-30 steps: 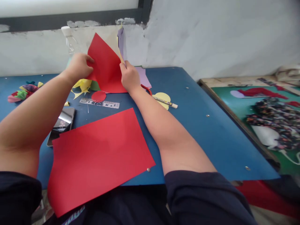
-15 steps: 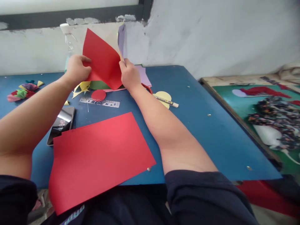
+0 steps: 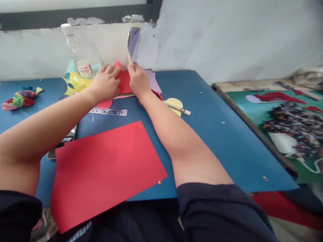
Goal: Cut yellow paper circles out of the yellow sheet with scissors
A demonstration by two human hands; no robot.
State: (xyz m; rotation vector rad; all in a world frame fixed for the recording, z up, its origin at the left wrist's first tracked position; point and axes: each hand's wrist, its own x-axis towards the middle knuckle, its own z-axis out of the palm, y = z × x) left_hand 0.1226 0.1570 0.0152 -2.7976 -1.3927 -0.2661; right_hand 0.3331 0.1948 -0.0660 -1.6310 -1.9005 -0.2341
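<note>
My left hand (image 3: 107, 84) is at the back of the blue table with its fingers curled at a red paper sheet (image 3: 124, 82), and a small red edge pokes up by the fingertips. My right hand (image 3: 140, 80) is closed around purple and yellow paper sheets (image 3: 133, 42), which stand upright and bent against the wall. A large red sheet of paper (image 3: 108, 171) lies at the front edge of the table, between my forearms. Beneath my left wrist are a red paper circle (image 3: 104, 103) and a clear plastic ruler (image 3: 113, 111).
A clear bottle (image 3: 73, 45) and yellow paper scraps (image 3: 77, 83) stand at the back left. Crumpled coloured paper (image 3: 21, 99) is at far left. A phone (image 3: 73, 133) is partly hidden. Beside my right forearm are pale yellow circles (image 3: 174, 102) and a pen (image 3: 179, 109).
The red sheet held up between my hands has come down onto the pile at the back. My left hand has moved right and lower, uncovering the bottle.
</note>
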